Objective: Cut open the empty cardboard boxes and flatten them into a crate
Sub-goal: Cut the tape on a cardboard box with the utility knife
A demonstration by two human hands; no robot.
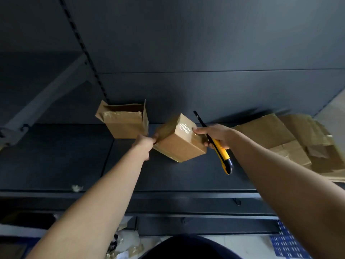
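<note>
a taped box (179, 144) is being held tilted at the shelf (130, 174)
the left hand (144, 144) is pinching one end; the right hand (214, 135), curling round the knife (222, 156), is bracing the other with its thumb, likely exposing tape.

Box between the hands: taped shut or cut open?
Shut. The box has glossy tape across its closed end, no flap raised. Left hand grips it; right hand, holding the knife, touches it.

Dark grey metal shelving. Back panel (205, 43), flat, one horizontal seam across the middle. Slotted upright (84, 47), slanting at upper left. Pale support bracket (43, 98), far left. Matte shelf deck (56, 161) with front lip. Pale floor (252, 243) below. Soft light, brighter toward upper right.
</note>
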